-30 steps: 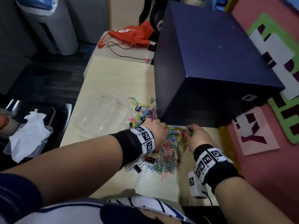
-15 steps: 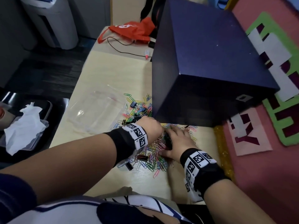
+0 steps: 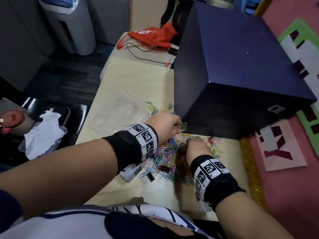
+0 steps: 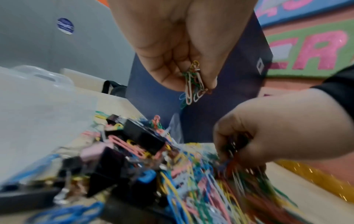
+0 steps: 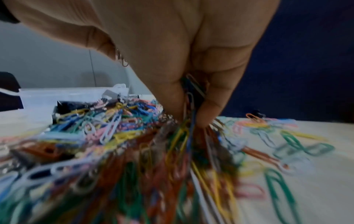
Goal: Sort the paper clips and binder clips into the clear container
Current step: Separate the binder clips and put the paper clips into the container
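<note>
A heap of coloured paper clips mixed with black binder clips lies on the pale table. My left hand is raised a little above the heap and pinches a small bunch of paper clips. My right hand is down in the heap, its fingers curled round a cluster of clips that includes something dark. The clear container lies on the table left of the heap, seen pale and blurred in the left wrist view.
A big dark blue box stands right behind the heap. An orange bag and a black cable lie at the table's far end. A black chair holds a clear tray with tissue on the left. A pink wall rises at right.
My left hand has lifted off the heap with a few paper clips pinched and moved toward the blue box. My right hand shifted left into the heap and curled on clips.
</note>
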